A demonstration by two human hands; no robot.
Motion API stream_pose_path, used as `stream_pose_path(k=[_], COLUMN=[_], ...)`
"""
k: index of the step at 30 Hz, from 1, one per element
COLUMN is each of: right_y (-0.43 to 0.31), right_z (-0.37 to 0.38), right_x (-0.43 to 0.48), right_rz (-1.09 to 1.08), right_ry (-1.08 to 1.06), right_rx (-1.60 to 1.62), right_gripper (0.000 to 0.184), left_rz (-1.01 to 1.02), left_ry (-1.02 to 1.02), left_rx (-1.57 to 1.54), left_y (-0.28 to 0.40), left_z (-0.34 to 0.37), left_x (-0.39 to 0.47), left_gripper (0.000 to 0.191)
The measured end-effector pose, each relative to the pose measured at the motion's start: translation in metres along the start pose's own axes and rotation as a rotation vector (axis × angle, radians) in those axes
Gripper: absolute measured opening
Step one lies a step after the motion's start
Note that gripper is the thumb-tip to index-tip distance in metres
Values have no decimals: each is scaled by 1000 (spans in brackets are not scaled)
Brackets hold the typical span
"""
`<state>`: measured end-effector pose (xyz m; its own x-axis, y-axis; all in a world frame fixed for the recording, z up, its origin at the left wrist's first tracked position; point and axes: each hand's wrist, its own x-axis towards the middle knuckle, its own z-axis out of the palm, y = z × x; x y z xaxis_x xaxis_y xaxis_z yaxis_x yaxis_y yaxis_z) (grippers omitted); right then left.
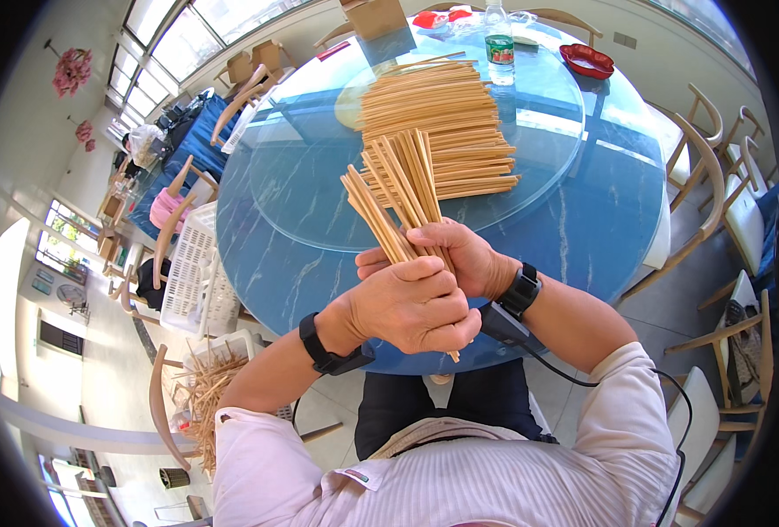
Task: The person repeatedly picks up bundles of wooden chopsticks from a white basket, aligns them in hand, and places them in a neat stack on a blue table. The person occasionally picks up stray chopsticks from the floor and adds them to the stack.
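A fanned bunch of wooden chopsticks (419, 178) is held upright in both hands above the near edge of the round table. My left hand (416, 306) is closed around the lower part, in front of the other hand; a few stick ends poke out below it. My right hand (465, 253) grips the bunch from the right, its thumb pressed across the sticks. A narrower group of chopsticks (373, 214) leans left, apart at the top from the rest. Beyond the hands lies a wide pile of chopsticks (435, 125), mostly side by side, on the glass turntable (284, 191).
A water bottle (499, 49), a red dish (586, 61) and a cardboard box (373, 18) stand at the back of the blue marbled table (600, 217). At left are a white plastic crate (188, 277) and a container of jumbled sticks (215, 382). Wooden chairs (712, 178) line the right.
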<state>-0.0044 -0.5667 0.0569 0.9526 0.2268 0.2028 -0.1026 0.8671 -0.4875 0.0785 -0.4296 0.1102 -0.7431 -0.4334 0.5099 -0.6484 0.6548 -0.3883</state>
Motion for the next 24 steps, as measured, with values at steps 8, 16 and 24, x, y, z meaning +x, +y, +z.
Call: stream_pose_path(k=[8,16,24], right_y=[-2,-1,31], right_z=[-13,15,8], right_x=[-2,-7,-2], right_rz=[-159,-459,-518], right_ry=[207,367,214], right_rx=[-166,-773,-1092], right_gripper=[36,46,74], left_rz=[-298,-920,-1103], left_ry=[21,372,794], left_rx=[-257,-397,-1007], left_y=[35,24,-6], left_z=[30,-10,-15], left_x=[-24,-49,5], left_gripper=[52,66,97])
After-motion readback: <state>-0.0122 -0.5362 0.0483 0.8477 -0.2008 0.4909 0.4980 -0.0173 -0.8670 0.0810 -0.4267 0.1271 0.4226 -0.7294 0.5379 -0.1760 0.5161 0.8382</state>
